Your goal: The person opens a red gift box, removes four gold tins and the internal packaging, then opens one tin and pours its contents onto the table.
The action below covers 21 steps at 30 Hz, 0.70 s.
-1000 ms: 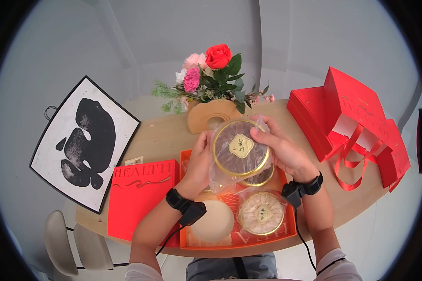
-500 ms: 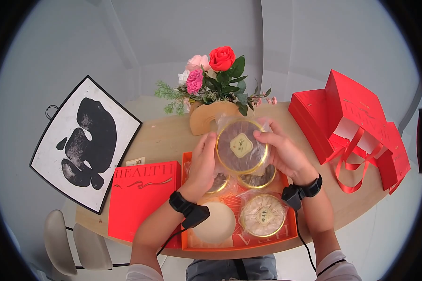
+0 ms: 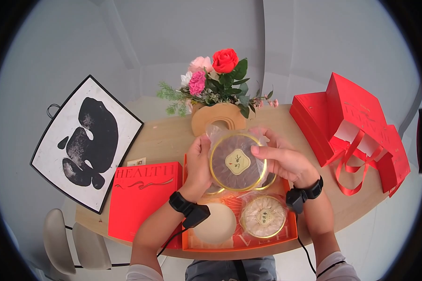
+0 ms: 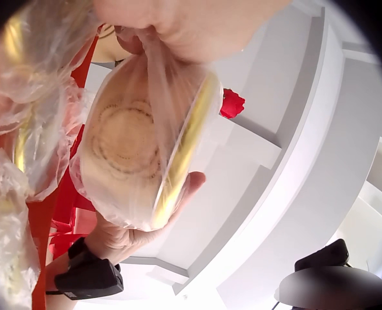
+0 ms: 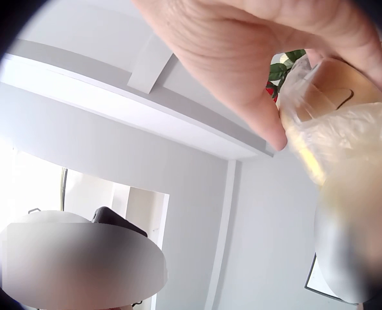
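Note:
Both hands hold a round gold-rimmed container (image 3: 220,164) wrapped in clear plastic, raised above an open orange box (image 3: 293,220). Its see-through lid bears a cream label (image 3: 237,162). The left hand (image 3: 198,166) grips its left side; in the left wrist view those fingers pinch gathered plastic wrap (image 4: 155,71), and the container's pale base shows. On the other side, the right hand (image 3: 288,159) holds the edge, its thumb lying over the rim. In the box sit another wrapped container (image 3: 262,216) with pale contents and, partly hidden under the hands, further gold-rimmed ones.
A pale round recess (image 3: 214,222) shows in the box's near left. Left of it lies a red HEALTH box (image 3: 143,196), near a framed black-and-white picture (image 3: 91,140). A flower vase (image 3: 215,114) stands behind; red gift bags (image 3: 356,117) with ribbon handles stand at right.
The held container has come slightly down toward the body, and its label has turned. The right thumb now reaches straighter across the rim. Both hands keep their hold.

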### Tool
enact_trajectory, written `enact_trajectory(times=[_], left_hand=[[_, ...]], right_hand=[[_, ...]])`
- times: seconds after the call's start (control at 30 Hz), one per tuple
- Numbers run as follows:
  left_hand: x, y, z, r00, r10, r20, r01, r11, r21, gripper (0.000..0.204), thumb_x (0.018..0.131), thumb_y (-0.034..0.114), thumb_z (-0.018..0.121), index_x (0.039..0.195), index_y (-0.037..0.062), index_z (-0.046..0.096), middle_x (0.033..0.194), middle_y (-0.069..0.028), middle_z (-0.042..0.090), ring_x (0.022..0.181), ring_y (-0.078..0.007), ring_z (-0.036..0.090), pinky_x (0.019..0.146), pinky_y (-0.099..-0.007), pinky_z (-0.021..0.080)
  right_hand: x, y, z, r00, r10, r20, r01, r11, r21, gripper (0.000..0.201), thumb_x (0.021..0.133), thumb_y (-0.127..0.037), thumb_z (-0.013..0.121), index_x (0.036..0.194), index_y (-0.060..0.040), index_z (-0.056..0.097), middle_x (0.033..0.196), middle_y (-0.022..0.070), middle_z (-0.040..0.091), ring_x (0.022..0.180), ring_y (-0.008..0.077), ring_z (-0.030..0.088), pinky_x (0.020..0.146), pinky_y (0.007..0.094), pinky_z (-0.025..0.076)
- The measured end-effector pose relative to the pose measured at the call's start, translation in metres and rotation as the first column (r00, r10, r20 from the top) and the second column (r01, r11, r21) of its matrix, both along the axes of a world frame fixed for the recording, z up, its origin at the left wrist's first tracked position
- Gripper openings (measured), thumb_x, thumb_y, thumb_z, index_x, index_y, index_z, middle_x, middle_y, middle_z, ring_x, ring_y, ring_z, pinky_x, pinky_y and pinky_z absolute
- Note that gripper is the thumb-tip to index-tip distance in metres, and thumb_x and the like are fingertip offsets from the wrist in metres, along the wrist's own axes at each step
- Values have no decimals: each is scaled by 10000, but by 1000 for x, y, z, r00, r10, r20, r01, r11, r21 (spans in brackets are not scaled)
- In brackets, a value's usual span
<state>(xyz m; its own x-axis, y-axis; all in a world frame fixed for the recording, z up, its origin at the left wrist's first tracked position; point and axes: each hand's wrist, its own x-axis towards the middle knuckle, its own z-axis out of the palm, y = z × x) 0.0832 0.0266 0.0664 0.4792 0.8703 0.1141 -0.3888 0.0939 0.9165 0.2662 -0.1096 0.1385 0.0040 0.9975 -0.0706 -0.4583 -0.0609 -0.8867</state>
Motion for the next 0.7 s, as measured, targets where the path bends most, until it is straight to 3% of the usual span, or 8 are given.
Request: enact_trajectory(times=[0.1, 0.17, 0.2, 0.27, 0.37, 0.47, 0.63, 0.7], left_hand=[[2, 0, 3, 999, 40, 32, -40, 999, -11, 329, 1111, 299, 423, 1155, 23, 596, 1087, -63, 689, 894, -110, 666, 812, -272, 555], [4, -6, 10, 996, 92, -11, -93, 994, -64, 344, 1089, 366, 478, 1027, 46, 589, 892, -12, 618, 808, -54, 585, 722, -210, 487], [2, -5, 11, 996, 92, -10, -92, 994, -62, 344, 1089, 366, 478, 1027, 46, 589, 892, -12, 618, 808, -54, 585, 722, -210, 487], [-5, -4, 15, 990, -137, 38, 141, 970, -196, 320, 1056, 380, 549, 1040, 61, 573, 890, -8, 611, 819, -51, 585, 717, -204, 475], [5, -21, 29, 992, -127, 19, 128, 987, -100, 313, 1016, 369, 626, 1060, 68, 555, 887, 7, 615, 812, -44, 582, 689, -207, 471], [5, -17, 23, 988, -156, 6, 156, 986, -63, 265, 1026, 324, 622, 1079, 77, 541, 882, 18, 620, 805, -46, 589, 674, -208, 472], [4, -13, 15, 985, -174, 8, 174, 983, -56, 186, 1057, 286, 572, 1078, 106, 532, 861, 44, 601, 715, -9, 518, 587, -193, 412], [4, -12, 10, 989, -151, 1, 150, 987, -58, 172, 1068, 285, 551, 1080, 115, 527, 832, 58, 580, 675, 5, 482, 554, -188, 382]], right_hand=[[2, 2, -3, 999, -26, -30, 26, 1000, -11, 673, 894, -118, 757, 1417, -20, 346, 1207, 160, 629, 1049, 213, 694, 876, 345, 605], [6, 3, -4, 998, -50, -48, 49, 999, -20, 676, 888, -104, 754, 1417, -11, 343, 1210, 165, 628, 1054, 221, 693, 881, 350, 602], [8, 3, -3, 995, -77, -71, 75, 997, -21, 685, 884, -94, 750, 1419, 1, 331, 1214, 174, 624, 1063, 232, 691, 881, 357, 602], [12, 4, -4, 990, -102, -93, 100, 995, -22, 694, 881, -83, 745, 1420, 12, 320, 1218, 183, 620, 1072, 243, 688, 881, 364, 601], [15, 5, -4, 982, -172, -74, 173, 985, 8, 698, 885, -86, 743, 1419, 20, 306, 1226, 199, 611, 1077, 261, 687, 887, 379, 599], [13, 3, -2, 978, -198, -66, 199, 980, 9, 715, 884, -105, 764, 1418, 16, 305, 1219, 197, 607, 1064, 256, 686, 877, 382, 598], [16, 5, -7, 960, -208, 188, 216, 976, -20, 684, 932, -175, 752, 1431, -28, 308, 1191, 174, 623, 1028, 219, 698, 842, 350, 612], [17, 5, -8, 965, -213, 155, 216, 976, -5, 764, 901, -220, 792, 1435, -11, 287, 1132, 162, 625, 986, 217, 693, 793, 344, 605]])
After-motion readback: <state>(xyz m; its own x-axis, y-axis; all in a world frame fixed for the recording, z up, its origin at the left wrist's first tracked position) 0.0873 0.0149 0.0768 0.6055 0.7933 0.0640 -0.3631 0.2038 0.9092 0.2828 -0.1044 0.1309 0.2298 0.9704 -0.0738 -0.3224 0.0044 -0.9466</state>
